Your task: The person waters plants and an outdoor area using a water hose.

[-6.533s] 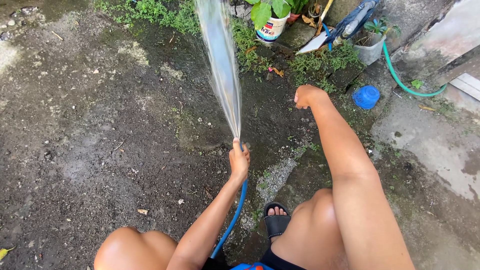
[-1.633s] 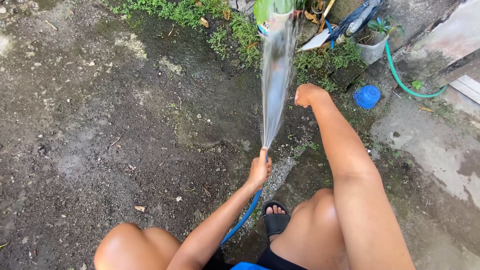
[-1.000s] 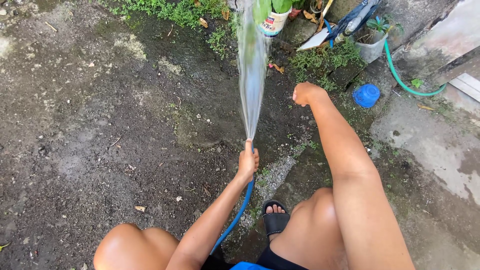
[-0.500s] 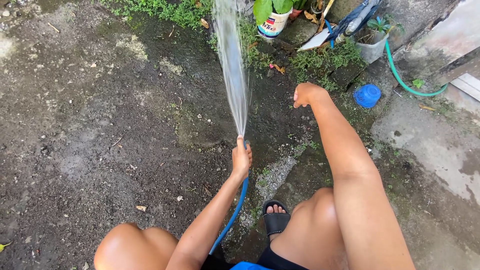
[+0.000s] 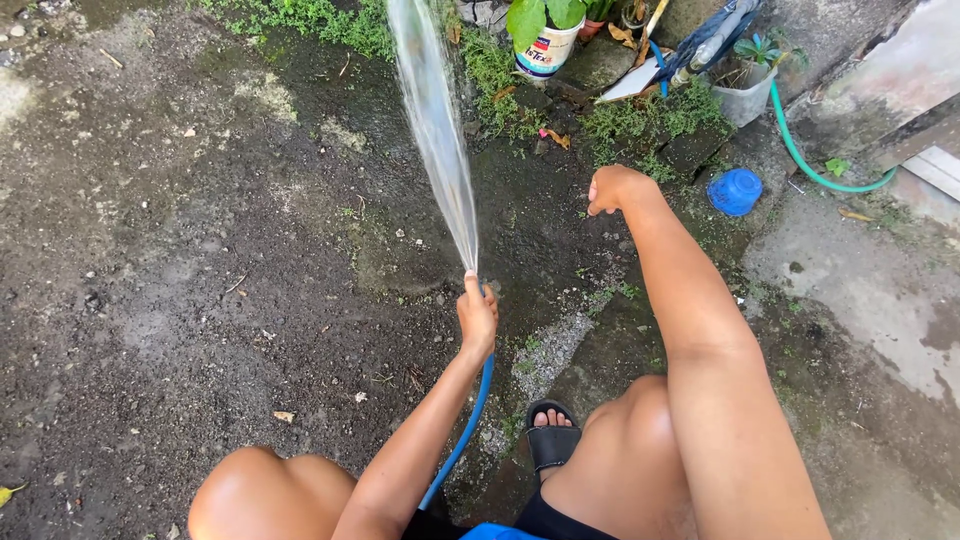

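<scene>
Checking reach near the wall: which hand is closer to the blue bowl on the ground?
Right. The right hand, a closed fist, hangs just left of the blue bowl. The left hand grips the blue hose, farther away.

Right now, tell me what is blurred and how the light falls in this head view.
Head view: the water jet is streaked with motion blur, fanning out from the left hand on the blue hose; ground, potted plant and right hand stay sharp; daylight is soft and even, with no hard shadows; the knee shows a mild sheen; straight edges bend slightly near the corners.
</scene>
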